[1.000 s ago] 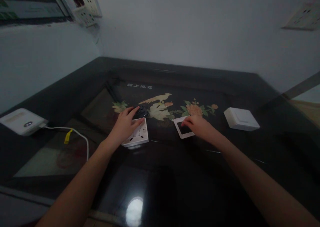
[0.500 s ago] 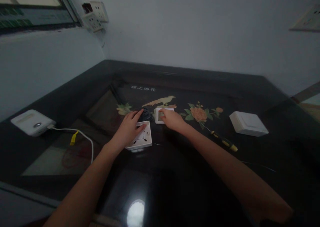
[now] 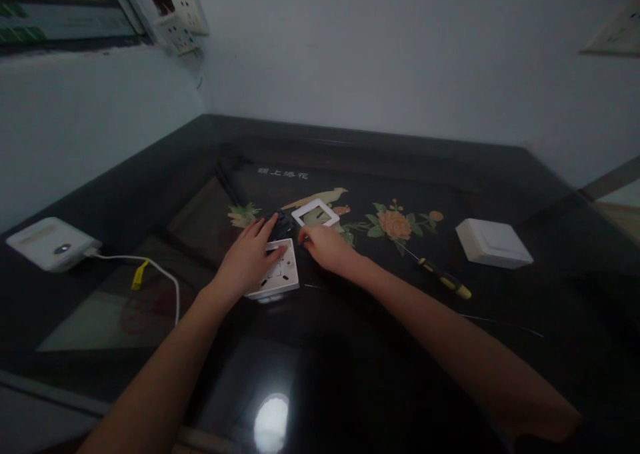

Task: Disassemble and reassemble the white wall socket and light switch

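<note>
My left hand (image 3: 245, 257) lies over the left side of a white square mounting box (image 3: 287, 277), thumb on its face and fingers past its far edge. Those fingertips reach a black plastic piece (image 3: 284, 224), partly hidden behind them. To the right, my right hand (image 3: 327, 246) is closed, its curled fingers at the near corner of a white square frame (image 3: 306, 207) with an open middle. The frame sits turned at an angle on the table. The fingers' exact grip on it is partly hidden.
A screwdriver (image 3: 445, 279) with a black and yellow handle lies right of my right hand. Farther right stands a white box-shaped switch (image 3: 495, 241). At left, a white device (image 3: 55, 244) has a cable (image 3: 160, 267) with a yellow tag. The glossy black table (image 3: 400, 374) meets the wall behind.
The white frame has turned and shifted away from me and slightly left. My right hand has moved toward its near-left corner. My left hand stays on the mounting box. The view has shifted slightly.
</note>
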`<act>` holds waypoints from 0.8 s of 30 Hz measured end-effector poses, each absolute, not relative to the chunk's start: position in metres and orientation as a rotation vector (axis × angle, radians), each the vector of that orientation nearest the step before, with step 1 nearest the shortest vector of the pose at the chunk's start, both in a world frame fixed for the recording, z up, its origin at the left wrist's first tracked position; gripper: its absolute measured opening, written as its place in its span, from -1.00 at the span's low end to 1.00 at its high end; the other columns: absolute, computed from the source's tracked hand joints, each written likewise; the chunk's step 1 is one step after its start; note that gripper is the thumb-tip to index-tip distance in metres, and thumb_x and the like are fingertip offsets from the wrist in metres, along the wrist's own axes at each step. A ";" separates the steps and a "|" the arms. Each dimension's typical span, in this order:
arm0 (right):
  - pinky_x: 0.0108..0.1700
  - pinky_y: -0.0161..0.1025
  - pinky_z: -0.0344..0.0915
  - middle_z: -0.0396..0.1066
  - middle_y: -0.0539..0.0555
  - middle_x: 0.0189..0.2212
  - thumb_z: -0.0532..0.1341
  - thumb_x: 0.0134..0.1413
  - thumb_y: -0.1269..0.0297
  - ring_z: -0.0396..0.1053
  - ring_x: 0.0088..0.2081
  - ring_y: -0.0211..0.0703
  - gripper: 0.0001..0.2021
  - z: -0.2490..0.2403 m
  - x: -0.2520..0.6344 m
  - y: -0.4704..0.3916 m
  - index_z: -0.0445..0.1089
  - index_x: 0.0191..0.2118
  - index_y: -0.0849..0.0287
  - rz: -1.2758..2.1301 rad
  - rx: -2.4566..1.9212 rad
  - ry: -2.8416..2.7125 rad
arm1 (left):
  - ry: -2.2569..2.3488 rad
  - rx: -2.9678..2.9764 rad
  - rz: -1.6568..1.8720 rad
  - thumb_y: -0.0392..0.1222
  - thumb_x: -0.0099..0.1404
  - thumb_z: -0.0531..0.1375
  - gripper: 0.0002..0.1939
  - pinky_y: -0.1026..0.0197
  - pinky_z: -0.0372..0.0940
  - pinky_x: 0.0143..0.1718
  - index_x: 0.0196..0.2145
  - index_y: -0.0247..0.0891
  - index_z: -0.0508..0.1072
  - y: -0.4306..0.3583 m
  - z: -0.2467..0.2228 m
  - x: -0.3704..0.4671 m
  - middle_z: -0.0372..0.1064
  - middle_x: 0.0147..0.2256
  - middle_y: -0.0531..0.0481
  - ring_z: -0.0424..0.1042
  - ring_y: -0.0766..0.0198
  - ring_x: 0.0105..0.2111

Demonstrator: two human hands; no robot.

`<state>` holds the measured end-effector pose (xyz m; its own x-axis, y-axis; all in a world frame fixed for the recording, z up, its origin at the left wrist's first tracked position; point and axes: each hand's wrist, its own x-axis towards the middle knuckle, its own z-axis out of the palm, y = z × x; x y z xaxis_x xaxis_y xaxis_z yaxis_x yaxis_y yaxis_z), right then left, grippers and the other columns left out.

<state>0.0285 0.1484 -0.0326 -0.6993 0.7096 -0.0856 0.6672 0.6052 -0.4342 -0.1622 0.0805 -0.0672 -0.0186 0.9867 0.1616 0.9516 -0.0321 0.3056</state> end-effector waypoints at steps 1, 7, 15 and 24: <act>-0.03 0.02 0.43 0.39 0.16 0.06 0.21 0.27 0.17 0.43 -0.03 -0.05 -0.67 -0.035 0.027 0.145 0.36 0.09 0.17 0.664 -1.170 -2.730 | 2.112 2.123 0.506 0.02 0.35 0.14 -0.26 -0.15 0.11 0.27 0.37 -0.32 0.06 0.081 -0.067 -0.162 0.17 0.29 -0.35 0.12 -0.17 0.31; -0.04 0.01 0.44 0.40 0.15 0.05 0.21 0.28 0.17 0.44 -0.04 -0.06 -0.67 -0.039 0.019 0.135 0.36 0.08 0.17 0.569 -1.170 -2.691 | 2.121 2.115 0.498 0.02 0.33 0.14 -0.26 -0.14 0.11 0.27 0.36 -0.32 0.07 0.082 -0.067 -0.165 0.19 0.27 -0.33 0.16 -0.14 0.29; -0.06 -0.09 0.41 0.44 0.11 -0.04 0.19 0.28 0.28 0.43 -0.09 -0.11 -0.82 -0.018 0.055 0.138 0.43 -0.07 0.18 0.485 -1.052 -2.490 | 2.096 2.120 0.529 0.01 0.31 0.16 -0.25 -0.13 0.10 0.29 0.34 -0.36 0.09 0.085 -0.067 -0.171 0.15 0.29 -0.35 0.17 -0.11 0.29; -0.27 -0.08 0.41 0.42 0.17 -0.17 0.20 0.19 0.12 0.43 -0.24 -0.03 -0.75 -0.009 0.252 0.147 0.43 -0.10 0.12 0.211 -1.329 -2.019 | 1.979 2.207 0.643 0.04 0.34 0.10 -0.46 -0.18 0.14 0.28 0.18 -0.27 0.36 0.076 -0.045 -0.162 0.15 0.28 -0.27 0.14 -0.09 0.30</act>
